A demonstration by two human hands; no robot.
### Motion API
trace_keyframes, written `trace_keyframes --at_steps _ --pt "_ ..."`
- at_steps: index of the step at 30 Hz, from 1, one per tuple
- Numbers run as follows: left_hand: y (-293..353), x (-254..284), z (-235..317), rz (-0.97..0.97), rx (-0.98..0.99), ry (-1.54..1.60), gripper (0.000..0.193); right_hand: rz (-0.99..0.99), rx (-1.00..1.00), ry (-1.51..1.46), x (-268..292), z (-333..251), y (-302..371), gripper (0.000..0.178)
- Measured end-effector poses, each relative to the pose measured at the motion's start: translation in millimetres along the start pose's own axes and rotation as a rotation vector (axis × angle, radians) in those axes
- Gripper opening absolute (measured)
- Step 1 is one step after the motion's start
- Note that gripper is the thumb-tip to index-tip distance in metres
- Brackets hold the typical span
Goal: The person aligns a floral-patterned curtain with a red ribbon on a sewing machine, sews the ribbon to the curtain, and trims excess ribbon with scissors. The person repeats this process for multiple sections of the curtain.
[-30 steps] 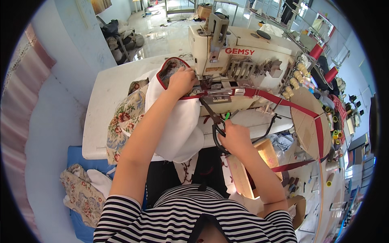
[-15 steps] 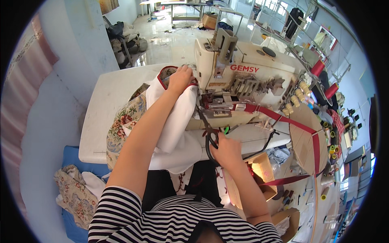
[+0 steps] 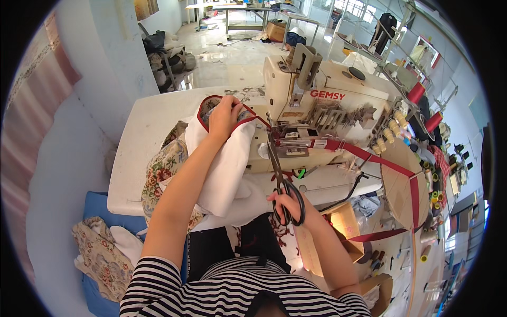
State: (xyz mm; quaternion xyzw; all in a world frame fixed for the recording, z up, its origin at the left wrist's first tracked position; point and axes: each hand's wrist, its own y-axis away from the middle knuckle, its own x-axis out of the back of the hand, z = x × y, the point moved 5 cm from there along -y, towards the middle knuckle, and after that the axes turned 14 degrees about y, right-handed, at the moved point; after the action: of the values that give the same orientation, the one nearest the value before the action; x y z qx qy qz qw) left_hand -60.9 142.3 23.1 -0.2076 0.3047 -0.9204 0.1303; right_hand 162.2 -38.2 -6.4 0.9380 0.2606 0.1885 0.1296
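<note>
My left hand [image 3: 224, 117] is closed on the red-edged rim of a floral fabric piece with a white side [image 3: 227, 164], on the machine table. A narrow red binding strip [image 3: 260, 120] runs from that rim to the sewing machine [image 3: 338, 87]. Closer to my body, my right hand [image 3: 288, 203] grips black-handled scissors [image 3: 277, 164], with fingers in the handle loops. The blades point away from me, their tips close by the strip at the machine's needle area. Whether they touch the strip I cannot tell.
Red binding tape [image 3: 391, 165] feeds into the machine from the right, past a round board [image 3: 401, 195]. Thread cones [image 3: 416, 93] stand at the right. An open cardboard box [image 3: 343, 227] sits below the table edge. More floral fabric [image 3: 103, 253] lies on a blue surface at lower left.
My left hand has drawn the fabric left, away from the machine, and the strip between them now shows. The scissors have turned more upright, with my right hand now in their handles.
</note>
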Motion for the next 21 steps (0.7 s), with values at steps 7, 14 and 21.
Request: trace_keyframes --at_steps 7,14,21 --pt "8.5 17.6 5.7 0.129 -0.036 0.097 0.014 -0.099 -0.064 -0.064 1.7 -22.1 -35.0 0.041" --pt "19.1 29.9 36.4 0.148 -0.231 0.057 0.012 -0.063 -0.093 -0.258 9.3 -25.1 -61.1 0.044" --pt "-19.1 93.6 -81.0 0.347 0.194 0.608 0.018 0.046 0.113 -0.091 -6.8 -27.6 -30.1 0.033"
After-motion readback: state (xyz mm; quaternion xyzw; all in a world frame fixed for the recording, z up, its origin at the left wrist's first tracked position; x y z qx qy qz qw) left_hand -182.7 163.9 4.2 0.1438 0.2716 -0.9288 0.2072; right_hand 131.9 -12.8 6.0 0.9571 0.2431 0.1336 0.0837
